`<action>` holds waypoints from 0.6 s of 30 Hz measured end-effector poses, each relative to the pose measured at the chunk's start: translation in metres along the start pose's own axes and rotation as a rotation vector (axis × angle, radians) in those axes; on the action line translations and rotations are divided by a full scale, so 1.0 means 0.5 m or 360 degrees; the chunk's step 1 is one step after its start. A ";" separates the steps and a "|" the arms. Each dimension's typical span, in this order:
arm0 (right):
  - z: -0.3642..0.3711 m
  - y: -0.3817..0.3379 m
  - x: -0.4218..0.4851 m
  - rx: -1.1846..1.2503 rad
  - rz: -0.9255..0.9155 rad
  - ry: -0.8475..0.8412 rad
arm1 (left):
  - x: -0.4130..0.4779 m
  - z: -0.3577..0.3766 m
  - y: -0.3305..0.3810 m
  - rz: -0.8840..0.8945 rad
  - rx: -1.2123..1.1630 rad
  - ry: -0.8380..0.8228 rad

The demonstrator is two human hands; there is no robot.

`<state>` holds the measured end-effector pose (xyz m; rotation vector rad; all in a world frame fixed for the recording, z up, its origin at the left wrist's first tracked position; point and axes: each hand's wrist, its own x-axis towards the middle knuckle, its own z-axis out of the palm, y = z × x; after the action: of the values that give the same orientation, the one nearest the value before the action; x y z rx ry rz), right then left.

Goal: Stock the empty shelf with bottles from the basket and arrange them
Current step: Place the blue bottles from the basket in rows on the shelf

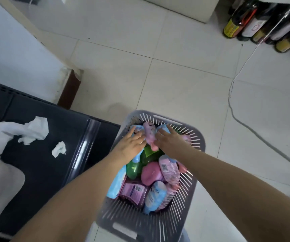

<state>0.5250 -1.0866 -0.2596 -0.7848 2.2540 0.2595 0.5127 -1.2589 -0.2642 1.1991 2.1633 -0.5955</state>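
Your forearms [81,198] reach into the basket [199,139], left hand [132,144] and right hand [169,141] lying flat, fingers straight, touching a pink bottle [149,135] from either side.

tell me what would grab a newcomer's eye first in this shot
The grey slatted basket on the floor, crammed with pink, blue and green bottles, draws the eye first. The left hand and right hand reach in at its far end, either side of a pink bottle. Next come the dark bottles at top right and the crumpled white paper on the dark shelf at left.
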 end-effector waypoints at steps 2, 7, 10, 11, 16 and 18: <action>0.016 0.004 0.019 0.0017 0.0022 0.0064 | 0.025 -0.004 -0.007 0.0043 0.0037 -0.0057; -0.012 0.011 0.020 -0.0203 -0.0120 -0.0178 | 0.070 0.008 -0.005 0.0139 0.0215 -0.0046; -0.020 0.008 0.029 -0.0377 -0.0116 -0.0203 | 0.086 0.010 0.012 0.0183 0.0339 -0.0141; -0.023 0.006 0.030 -0.0442 -0.0125 -0.0212 | 0.089 0.010 0.017 0.0188 0.0357 -0.0177; 0.009 0.009 0.044 -0.0099 -0.0090 -0.0037 | 0.080 0.013 0.019 0.0176 0.0215 -0.0197; 0.011 0.011 0.044 -0.0069 -0.0118 0.0218 | 0.067 0.013 0.020 0.0213 0.0193 -0.0210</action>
<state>0.5128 -1.0902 -0.2791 -0.9324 2.3480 0.2263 0.5091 -1.2379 -0.2924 1.3183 1.9439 -0.7346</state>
